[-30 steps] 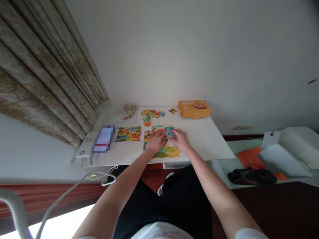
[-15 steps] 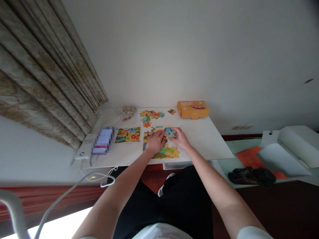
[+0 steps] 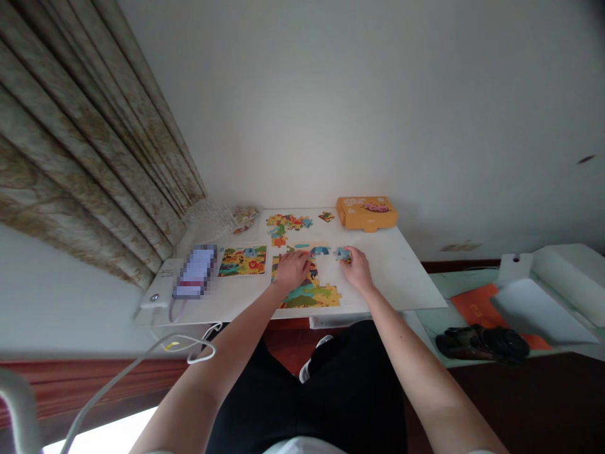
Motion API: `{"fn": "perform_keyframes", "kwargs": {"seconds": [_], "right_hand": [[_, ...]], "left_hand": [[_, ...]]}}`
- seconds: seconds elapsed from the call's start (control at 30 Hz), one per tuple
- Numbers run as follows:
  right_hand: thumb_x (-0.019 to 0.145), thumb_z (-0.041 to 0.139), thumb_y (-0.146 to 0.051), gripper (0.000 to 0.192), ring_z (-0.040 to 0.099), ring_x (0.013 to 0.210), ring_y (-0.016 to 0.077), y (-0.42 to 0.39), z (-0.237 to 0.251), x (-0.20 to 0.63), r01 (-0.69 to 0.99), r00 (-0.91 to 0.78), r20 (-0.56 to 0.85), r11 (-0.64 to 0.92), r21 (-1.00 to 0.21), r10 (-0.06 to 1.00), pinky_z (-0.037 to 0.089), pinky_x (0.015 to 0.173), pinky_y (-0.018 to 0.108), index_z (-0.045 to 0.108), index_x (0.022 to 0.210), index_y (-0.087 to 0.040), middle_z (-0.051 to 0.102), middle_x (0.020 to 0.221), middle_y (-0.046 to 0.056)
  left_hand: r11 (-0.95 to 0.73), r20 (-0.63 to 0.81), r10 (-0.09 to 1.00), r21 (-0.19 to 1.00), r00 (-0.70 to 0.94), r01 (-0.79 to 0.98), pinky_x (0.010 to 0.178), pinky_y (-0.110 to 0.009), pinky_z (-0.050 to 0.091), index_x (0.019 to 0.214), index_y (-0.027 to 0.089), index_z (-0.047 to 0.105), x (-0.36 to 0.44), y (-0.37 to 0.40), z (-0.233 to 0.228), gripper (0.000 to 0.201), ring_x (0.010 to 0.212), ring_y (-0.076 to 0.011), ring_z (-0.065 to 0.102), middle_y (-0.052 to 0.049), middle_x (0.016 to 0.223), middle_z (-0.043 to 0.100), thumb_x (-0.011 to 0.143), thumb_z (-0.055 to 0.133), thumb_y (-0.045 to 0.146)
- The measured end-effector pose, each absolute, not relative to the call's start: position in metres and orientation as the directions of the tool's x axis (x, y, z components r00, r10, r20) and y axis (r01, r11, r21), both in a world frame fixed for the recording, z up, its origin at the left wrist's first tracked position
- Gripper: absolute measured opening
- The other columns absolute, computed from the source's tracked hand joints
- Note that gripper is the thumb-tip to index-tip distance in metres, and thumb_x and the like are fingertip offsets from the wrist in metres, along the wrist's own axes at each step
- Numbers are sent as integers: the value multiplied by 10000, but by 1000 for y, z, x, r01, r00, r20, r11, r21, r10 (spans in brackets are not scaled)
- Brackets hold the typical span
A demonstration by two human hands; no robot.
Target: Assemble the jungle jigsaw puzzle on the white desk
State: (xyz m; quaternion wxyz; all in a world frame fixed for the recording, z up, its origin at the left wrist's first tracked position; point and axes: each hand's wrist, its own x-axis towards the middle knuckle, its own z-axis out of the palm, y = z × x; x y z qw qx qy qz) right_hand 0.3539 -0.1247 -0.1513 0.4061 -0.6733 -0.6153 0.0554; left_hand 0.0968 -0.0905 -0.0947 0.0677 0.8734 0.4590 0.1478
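Note:
A partly joined jigsaw puzzle lies near the table's front edge, with yellow, green and teal pieces. My left hand rests on its upper part, fingers laid out over the pieces and hiding some of them. To the right, my right hand pinches a blue puzzle piece between thumb and fingers, apart from the joined part. A blue elephant patch shows between the hands. Left of the puzzle lies the reference picture with animals on it.
Loose puzzle pieces lie at the back, with another piece farther right. An orange puzzle box stands against the wall. On the left are a phone, a clear plastic bag and a white cable.
My right hand has moved right with the blue piece, away from the elephant patch, which now shows. My left hand stays on the puzzle. The view has tilted slightly.

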Motion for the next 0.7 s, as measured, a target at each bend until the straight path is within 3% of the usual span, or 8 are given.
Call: {"fn": "perform_keyframes", "kwargs": {"seconds": [0.17, 0.27, 0.4, 0.5, 0.7], "right_hand": [[856, 476, -152, 387, 648, 1088, 289, -113, -153, 363, 815, 341, 415, -45, -577, 844, 505, 997, 461, 682, 1182, -182, 733, 1206, 140], [919, 443, -166, 351, 628, 1109, 294, -108, -149, 363, 820, 359, 389, -88, -566, 848, 494, 974, 462, 687, 1170, -192, 708, 1237, 143], [983, 525, -322, 274, 589, 1173, 331, -108, -141, 358, 824, 344, 311, -127, -552, 886, 465, 975, 489, 679, 1185, -220, 681, 1274, 146], [944, 636, -436, 330, 564, 1202, 357, -111, -136, 353, 848, 312, 305, -120, -516, 900, 446, 988, 502, 672, 1197, -227, 676, 1278, 150], [912, 694, -461, 371, 549, 1198, 364, -113, -130, 349, 874, 302, 310, -132, -467, 901, 437, 979, 489, 658, 1205, -235, 657, 1285, 162]], "left_hand": [[-337, 209, 937, 341, 278, 878, 1119, -372, 473, 1275, 176, 684, 86, -29, -85, 333, 1250, -267, 632, -134, 1340, 674, 968, 559, 206], [-309, 162, 949, 335, 269, 890, 1150, -350, 433, 1332, 163, 645, 101, 5, -80, 386, 1317, -264, 593, -144, 1406, 643, 962, 574, 248], [-327, 142, 943, 254, 300, 910, 1248, -503, 278, 1367, 152, 607, 140, 33, -78, 471, 1400, -326, 518, -191, 1446, 614, 951, 595, 374], [-258, 82, 966, 230, 245, 938, 1246, -621, 191, 1380, 155, 586, 163, 48, -79, 550, 1406, -383, 502, -224, 1428, 617, 932, 602, 473], [-201, 42, 980, 169, 197, 965, 1267, -612, 106, 1340, 104, 605, 177, 67, -80, 511, 1344, -372, 569, -245, 1351, 664, 931, 560, 406]]}}
